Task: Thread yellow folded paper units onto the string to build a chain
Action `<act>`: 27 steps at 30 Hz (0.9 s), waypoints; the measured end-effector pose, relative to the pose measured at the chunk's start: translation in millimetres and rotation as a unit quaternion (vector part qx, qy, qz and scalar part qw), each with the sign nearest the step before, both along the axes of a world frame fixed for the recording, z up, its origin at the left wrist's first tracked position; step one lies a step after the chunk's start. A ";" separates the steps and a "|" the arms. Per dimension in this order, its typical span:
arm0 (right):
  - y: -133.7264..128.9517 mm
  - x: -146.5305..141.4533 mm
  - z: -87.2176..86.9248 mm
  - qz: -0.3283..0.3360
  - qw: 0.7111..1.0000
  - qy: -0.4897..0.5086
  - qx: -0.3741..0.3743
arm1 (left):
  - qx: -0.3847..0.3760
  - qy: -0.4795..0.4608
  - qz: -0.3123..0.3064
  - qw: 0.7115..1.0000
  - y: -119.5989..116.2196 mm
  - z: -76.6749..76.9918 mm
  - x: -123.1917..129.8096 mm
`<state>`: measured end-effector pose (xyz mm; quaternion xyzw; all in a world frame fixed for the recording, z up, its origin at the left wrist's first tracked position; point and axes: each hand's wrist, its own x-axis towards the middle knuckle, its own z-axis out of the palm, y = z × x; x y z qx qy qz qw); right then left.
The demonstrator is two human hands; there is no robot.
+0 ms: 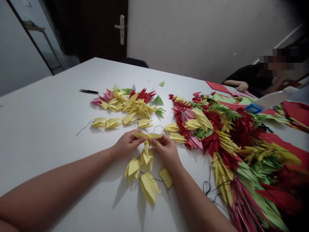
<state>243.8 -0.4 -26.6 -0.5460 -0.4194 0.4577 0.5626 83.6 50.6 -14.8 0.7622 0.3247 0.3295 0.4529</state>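
Observation:
Between my two hands is a folded yellow paper piece (pixel 147 136), pinched at each side. My left hand (pixel 126 143) has its fingers closed on the left part of it, and my right hand (pixel 166 149) grips the right part. Below hang several yellow folded pieces (pixel 149 188) joined by a dark thread (pixel 158 179). A small yellow piece (pixel 166 178) lies beside my right wrist. Just beyond my hands, a row of yellow pieces (pixel 114 122) lies on the white table (pixel 60 129), with a thread running among them.
Yellow, red, pink and green folded papers (pixel 132 103) lie farther back. A large heap of strung papers (pixel 224 145) covers the right side. A dark pointed tool (pixel 88 91) lies at the back left. Another person's hand (pixel 242 86) rests at the far right edge.

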 end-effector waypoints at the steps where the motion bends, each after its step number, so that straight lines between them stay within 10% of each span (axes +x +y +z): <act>1: 0.6 -0.1 -0.2 -0.002 1.000 0.003 0.001 | -0.003 -0.006 -0.001 1.000 0.1 1.1 0.3; 16: 5.9 5.8 0.1 0.025 0.997 0.065 0.030 | -0.233 -0.153 -0.007 0.960 4.1 -2.8 6.1; 27: -5.7 6.7 -2.9 -0.053 0.991 -0.116 0.047 | -0.085 -0.061 0.155 0.982 12.8 -10.9 1.9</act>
